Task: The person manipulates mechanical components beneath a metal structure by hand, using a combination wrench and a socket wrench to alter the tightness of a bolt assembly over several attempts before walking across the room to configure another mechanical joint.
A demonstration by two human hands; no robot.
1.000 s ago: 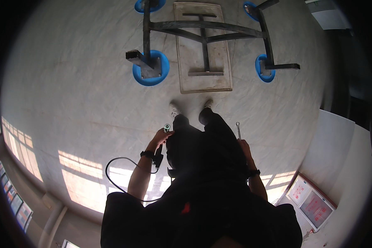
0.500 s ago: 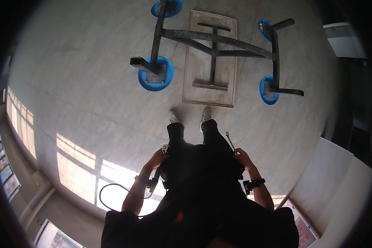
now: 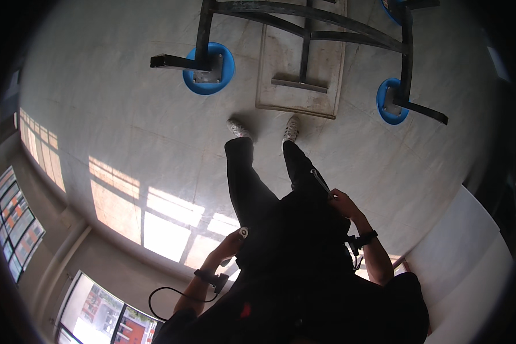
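Observation:
My left hand (image 3: 229,246) hangs beside my left thigh, closed on a ratchet wrench (image 3: 243,233). Only the round metal head of that tool shows clearly; the rest is hidden by the fingers and dark clothing. By my right thigh, my right hand (image 3: 343,204) grips a slim metal wrench (image 3: 320,179) whose ringed end points forward. Ahead of my feet, an upturned black metal frame (image 3: 304,10) spans a rectangular tabletop (image 3: 275,97) lying underside up. Blue round seats (image 3: 222,80) are fixed under the frame's corners. Both hands are well apart from the frame.
My shoes (image 3: 290,130) stand close to the tabletop's near edge. A black frame leg (image 3: 427,110) juts out at the right, another (image 3: 175,62) at the left. Windows (image 3: 17,229) and a pipe (image 3: 51,269) line the left wall; a white panel (image 3: 458,252) stands at right.
The frame and tabletop have shifted up in the view, and windows show more at the left. My left hand sits lower. Both hands keep hold of their tools.

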